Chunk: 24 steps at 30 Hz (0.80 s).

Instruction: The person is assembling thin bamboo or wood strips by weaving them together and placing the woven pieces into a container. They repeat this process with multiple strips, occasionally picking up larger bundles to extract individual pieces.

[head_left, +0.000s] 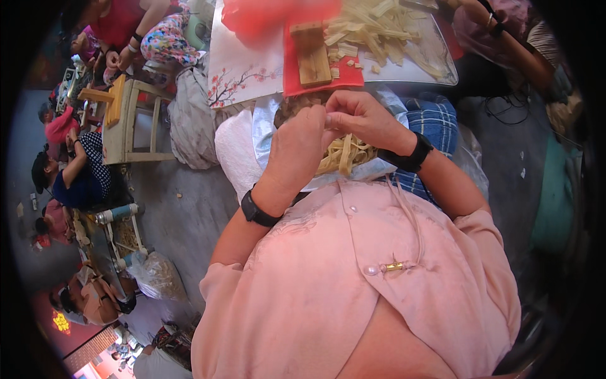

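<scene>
My left hand (300, 142) and my right hand (368, 121) meet in front of me, fingertips pinched together. Whatever sits between them is too small or hidden to make out. Just below, curly pale yellow strips (346, 158) lie in a shiny silvery sheet (264, 129) on my lap. Beyond my hands, a wooden block (313, 68) rests on a red cloth (293, 76), with small cut yellow pieces (346, 50) beside it. Longer pale strips (372, 31) are heaped behind and to the right.
A white table (246, 60) with a painted blossom branch carries the cloth and strips. Blurred red plastic (271, 22) covers its far part. A wooden stool (136, 120) stands to the left. Other people sit at left and far right; black cables (505, 104) lie on the right-hand floor.
</scene>
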Each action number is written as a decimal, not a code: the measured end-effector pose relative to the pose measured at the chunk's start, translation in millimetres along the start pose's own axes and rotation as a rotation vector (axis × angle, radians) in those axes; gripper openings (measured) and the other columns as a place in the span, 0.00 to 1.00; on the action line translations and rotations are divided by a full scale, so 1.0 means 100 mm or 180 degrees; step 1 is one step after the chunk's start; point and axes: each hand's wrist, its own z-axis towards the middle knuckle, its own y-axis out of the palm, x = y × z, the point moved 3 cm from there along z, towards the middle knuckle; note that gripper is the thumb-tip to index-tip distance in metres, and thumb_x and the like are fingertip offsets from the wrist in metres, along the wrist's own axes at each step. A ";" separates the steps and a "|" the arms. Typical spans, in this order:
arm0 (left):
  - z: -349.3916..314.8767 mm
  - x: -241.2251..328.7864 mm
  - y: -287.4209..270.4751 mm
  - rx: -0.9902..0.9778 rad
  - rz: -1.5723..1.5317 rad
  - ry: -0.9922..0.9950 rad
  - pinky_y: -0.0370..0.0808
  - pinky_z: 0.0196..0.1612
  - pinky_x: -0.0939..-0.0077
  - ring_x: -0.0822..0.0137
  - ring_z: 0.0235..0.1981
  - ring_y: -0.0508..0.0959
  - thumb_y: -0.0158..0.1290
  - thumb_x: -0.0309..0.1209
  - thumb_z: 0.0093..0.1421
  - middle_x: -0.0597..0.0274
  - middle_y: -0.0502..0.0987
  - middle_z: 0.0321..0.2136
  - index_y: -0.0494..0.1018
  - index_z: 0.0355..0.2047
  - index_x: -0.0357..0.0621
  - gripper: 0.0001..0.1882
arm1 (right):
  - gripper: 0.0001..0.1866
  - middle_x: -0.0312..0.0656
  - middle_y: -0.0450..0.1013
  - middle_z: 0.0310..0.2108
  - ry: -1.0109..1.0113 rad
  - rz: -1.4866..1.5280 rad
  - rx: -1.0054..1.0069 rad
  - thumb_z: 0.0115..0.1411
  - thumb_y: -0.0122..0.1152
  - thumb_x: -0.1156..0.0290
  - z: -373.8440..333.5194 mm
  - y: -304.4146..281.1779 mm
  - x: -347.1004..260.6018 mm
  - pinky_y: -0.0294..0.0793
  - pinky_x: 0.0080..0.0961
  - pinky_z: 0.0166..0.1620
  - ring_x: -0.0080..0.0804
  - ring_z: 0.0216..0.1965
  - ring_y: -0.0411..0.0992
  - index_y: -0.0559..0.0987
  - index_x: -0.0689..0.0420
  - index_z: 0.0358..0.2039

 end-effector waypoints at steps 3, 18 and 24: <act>-0.08 0.00 -0.06 -0.0807 -0.0157 -0.0189 0.71 0.34 0.55 0.46 0.34 0.75 0.55 0.35 0.60 0.50 0.73 0.30 0.67 0.36 0.41 0.12 | 0.09 0.33 0.73 0.27 -0.0001 -0.0896 -0.0711 0.63 0.58 0.69 -0.07 -0.08 0.06 0.69 0.17 0.33 0.16 0.30 0.68 0.75 0.63 0.33; 0.27 -0.81 0.11 -0.0047 -0.0767 0.0393 0.69 0.25 0.74 0.64 0.21 0.75 0.51 0.29 0.64 0.62 0.75 0.24 0.71 0.40 0.44 0.06 | 0.10 0.32 0.72 0.24 -0.0281 -0.0952 0.0278 0.62 0.61 0.68 0.17 -0.02 -0.16 0.65 0.18 0.31 0.15 0.28 0.65 0.78 0.64 0.31; 0.51 -0.99 0.30 -0.0313 -0.2810 -0.0566 0.69 0.34 0.85 0.80 0.31 0.71 0.48 0.33 0.69 0.70 0.73 0.28 0.71 0.43 0.41 0.09 | 0.15 0.35 0.72 0.22 -0.0206 -0.2060 0.0836 0.59 0.63 0.64 0.51 -0.49 0.09 0.66 0.21 0.29 0.18 0.25 0.67 0.79 0.64 0.26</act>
